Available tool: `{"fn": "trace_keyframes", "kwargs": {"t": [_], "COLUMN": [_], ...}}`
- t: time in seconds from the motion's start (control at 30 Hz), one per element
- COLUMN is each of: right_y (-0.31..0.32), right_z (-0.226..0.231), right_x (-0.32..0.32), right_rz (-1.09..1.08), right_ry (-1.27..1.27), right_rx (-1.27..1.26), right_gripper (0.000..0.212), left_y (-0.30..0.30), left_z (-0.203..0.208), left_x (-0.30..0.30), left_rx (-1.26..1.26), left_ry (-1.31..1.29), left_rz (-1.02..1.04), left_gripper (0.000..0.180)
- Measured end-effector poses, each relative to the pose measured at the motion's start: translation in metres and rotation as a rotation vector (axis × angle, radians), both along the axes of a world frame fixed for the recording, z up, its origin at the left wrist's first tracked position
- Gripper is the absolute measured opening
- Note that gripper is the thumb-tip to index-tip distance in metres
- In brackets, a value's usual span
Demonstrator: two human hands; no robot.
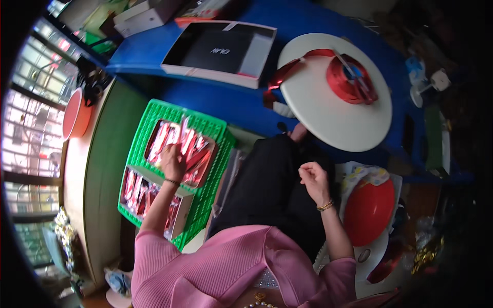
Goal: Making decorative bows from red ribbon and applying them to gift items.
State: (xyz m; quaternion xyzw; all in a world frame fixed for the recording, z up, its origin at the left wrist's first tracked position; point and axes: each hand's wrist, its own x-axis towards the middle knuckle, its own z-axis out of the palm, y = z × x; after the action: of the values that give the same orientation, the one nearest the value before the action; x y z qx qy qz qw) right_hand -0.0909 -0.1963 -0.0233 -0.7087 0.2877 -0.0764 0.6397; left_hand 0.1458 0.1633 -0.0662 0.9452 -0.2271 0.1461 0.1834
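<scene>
Two hands show in my head view: my left hand (173, 160) curls half-closed, fingertips on red foil packets (179, 146) in a box inside the green crate (149, 115); my right hand (314, 179) hovers loosely curled, empty, over my dark lap near a red bowl (368, 210).

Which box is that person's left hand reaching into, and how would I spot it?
Find the bright green plastic crate on the person's left. Two shallow open boxes of shiny red packets sit in it; the left hand rests in the farther box, nearer the blue table. The nearer box lies under the forearm, closer to the pink sleeve.
</scene>
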Motion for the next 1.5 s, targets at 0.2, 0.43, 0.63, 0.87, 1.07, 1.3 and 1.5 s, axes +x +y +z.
{"fn": "trace_keyframes", "kwargs": {"t": [0.2,0.43,0.63,0.87,1.07,1.3,1.5], "right_y": [-0.056,-0.173,-0.206,-0.212,-0.179,-0.147,-0.142], "right_z": [0.081,0.127,0.134,0.147,0.126,0.11,0.097], "right_x": [0.01,0.058,0.111,0.105,0.024,-0.014,0.005], "right_rz": [-0.204,-0.135,0.082,0.088,-0.06,-0.142,-0.165], "right_ry": [-0.222,-0.113,0.431,0.346,-0.185,-0.147,-0.192], "right_rx": [-0.655,-1.353,-1.256,-0.931,-0.086,-0.161,-0.269], "right_gripper": [0.008,0.021,0.02,0.018,0.022,0.017,0.013], "left_y": [0.012,-0.203,-0.366,-0.391,-0.212,0.046,0.017], "left_z": [-0.03,0.133,0.147,0.119,0.12,0.075,0.056], "left_x": [0.003,0.021,0.058,0.084,-0.008,-0.134,-0.105], "left_rx": [0.209,-0.345,-0.133,0.228,0.476,0.844,0.574], "left_ry": [0.11,-0.186,-0.082,-0.098,0.216,0.664,0.633], "left_rz": [0.074,-0.496,-0.503,-0.461,-0.626,-0.497,-0.821], "left_gripper": [0.049,0.033,0.035,0.012,0.003,0.014,0.018]}}
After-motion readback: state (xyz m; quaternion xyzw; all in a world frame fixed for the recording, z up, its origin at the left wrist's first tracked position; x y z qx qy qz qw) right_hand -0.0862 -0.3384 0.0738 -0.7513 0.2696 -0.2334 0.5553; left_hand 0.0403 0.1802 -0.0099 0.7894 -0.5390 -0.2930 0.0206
